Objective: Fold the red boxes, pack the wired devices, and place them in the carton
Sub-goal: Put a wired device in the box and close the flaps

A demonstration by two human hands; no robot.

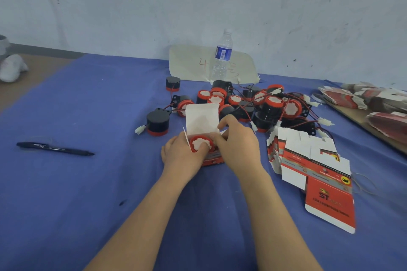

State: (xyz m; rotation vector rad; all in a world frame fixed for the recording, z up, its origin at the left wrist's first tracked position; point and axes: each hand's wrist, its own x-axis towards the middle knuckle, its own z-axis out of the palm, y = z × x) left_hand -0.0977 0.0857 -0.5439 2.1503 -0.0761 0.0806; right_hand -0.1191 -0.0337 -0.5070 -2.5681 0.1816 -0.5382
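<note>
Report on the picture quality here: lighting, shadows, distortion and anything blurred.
Head view: light is soft and even, with hardly any shadow on the blue cloth; in the same head view the wide lens bows the cloth's far edge; the raised white flap of the red box looks washed out; print on the flat boxes at right is smeared; the water bottle shows no harsh glare.

Your body in view: two hands, two forearms.
Your left hand (179,154) and right hand (239,142) are bare; your left forearm (141,215) and right forearm (280,215) are likewise uncovered down to the frame's lower edge.
</note>
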